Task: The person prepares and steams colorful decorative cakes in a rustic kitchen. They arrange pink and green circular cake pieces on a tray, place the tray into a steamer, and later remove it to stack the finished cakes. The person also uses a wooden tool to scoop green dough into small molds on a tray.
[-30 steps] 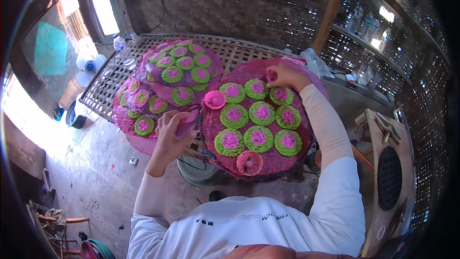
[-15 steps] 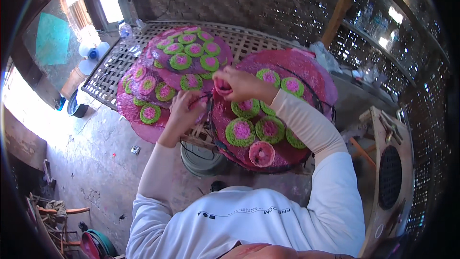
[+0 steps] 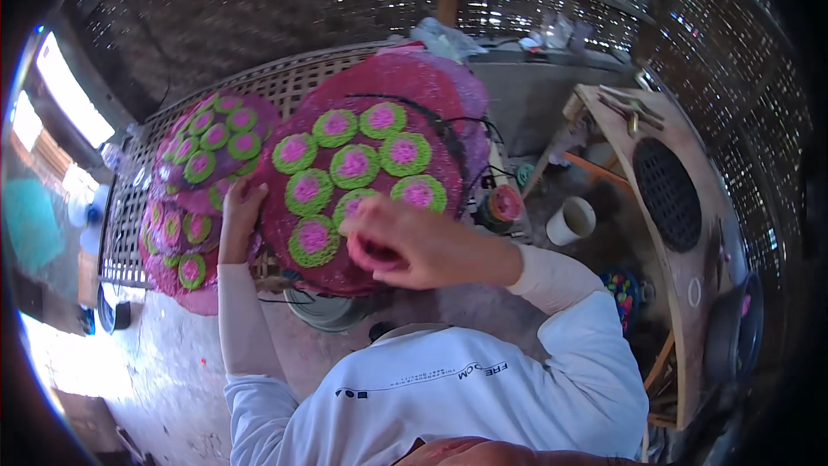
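gripping a pink cup (image 3: pixel 356 252) in your right hand (image 3: pixel 414 237), likely light, best pinched by its rim; your left hand (image 3: pixel 245 207) can't be read as open or closed.

A red sheet (image 3: pixel 371 84) beside purplish sheets (image 3: pixel 179 191) on a lattice bench (image 3: pixel 276 85)

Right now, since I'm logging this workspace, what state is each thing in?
Right hand, curled around the pink cup
Pink cup, held, mouth exposed
Left hand, fingers bent; hold unclear
Nearest green-and-pink rounds, laid out on the red sheet
Red sheet, partly covered by rounds
White bucket, open-topped
Plastic bag, crumpled
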`<state>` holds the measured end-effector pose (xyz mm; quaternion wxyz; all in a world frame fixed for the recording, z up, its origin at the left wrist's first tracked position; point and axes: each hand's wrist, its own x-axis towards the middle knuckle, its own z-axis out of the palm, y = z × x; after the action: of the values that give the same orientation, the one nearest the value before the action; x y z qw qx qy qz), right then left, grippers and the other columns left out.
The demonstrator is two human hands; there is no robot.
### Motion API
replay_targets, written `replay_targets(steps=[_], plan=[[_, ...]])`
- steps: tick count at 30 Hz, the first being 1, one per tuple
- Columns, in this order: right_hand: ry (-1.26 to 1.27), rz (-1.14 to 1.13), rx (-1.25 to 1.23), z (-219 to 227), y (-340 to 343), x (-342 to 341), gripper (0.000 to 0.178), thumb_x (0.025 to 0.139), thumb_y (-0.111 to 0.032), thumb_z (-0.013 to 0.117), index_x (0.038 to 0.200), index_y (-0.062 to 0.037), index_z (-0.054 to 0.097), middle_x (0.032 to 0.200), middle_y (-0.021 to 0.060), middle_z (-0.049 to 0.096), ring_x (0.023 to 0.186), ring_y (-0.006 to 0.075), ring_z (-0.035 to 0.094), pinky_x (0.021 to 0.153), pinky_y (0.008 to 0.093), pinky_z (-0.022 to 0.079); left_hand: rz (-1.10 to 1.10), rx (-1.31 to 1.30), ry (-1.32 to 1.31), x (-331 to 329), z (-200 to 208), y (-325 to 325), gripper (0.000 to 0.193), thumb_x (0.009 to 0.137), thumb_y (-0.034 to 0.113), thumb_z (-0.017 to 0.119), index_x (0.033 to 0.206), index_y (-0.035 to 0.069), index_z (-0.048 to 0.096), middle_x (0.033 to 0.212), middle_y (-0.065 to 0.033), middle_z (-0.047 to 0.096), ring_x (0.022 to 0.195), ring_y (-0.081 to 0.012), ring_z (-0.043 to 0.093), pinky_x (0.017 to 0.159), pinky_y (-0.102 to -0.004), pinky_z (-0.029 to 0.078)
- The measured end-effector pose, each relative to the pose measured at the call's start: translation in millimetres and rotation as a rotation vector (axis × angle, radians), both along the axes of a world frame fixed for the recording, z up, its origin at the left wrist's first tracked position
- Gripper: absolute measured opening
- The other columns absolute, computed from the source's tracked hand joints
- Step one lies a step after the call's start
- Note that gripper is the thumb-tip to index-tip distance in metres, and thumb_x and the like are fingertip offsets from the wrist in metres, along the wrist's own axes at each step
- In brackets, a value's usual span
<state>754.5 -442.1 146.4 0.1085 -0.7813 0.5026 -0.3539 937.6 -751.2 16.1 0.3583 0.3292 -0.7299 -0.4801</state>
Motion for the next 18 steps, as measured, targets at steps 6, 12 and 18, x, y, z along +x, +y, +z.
replay_targets(steps=[6, 12, 18], plan=[[0.002, -0.74, 0.219, 0, 88, -103, 0.056, 0.07, -0.015, 0.067, 0.119, -0.0075, 0.041, 0.108, 0.0173, 0.045, 0.097, 0.0328, 0.051, 0.083, 0.0369, 0.043, 0.08, -0.03, -0.112, -1, 20, 20, 0.026, 0.076, 0.012, 0.065, 0.098, -0.001, 0.058, 0.086, -0.003, 0.06, 0.077, -0.0104, 0.053, 0.071, -0.025, 0.043], [-0.099, -0.744, 0.258, -58, 112, -127, 0.065, 0.07, -0.018, 0.068, 0.126, -0.0091, 0.037, 0.112, 0.0189, 0.043, 0.101, 0.0346, 0.05, 0.086, 0.0371, 0.041, 0.057, 0.132, -0.003, -3, 20, 23, 0.021, 0.078, 0.011, 0.063, 0.096, 0.001, 0.058, 0.084, -0.0019, 0.06, 0.073, -0.0098, 0.054, 0.068, -0.024, 0.043], [-0.08, -0.738, 0.206, -78, 102, -119, 0.082, 0.061, -0.014, 0.076, 0.131, -0.0163, 0.032, 0.122, 0.0177, 0.036, 0.108, 0.0358, 0.046, 0.089, 0.0381, 0.041, 0.058, 0.106, -0.016, 0, 18, 19, 0.02, 0.079, 0.01, 0.063, 0.096, 0.001, 0.057, 0.085, -0.0028, 0.06, 0.072, -0.0088, 0.053, 0.066, -0.0221, 0.043]])
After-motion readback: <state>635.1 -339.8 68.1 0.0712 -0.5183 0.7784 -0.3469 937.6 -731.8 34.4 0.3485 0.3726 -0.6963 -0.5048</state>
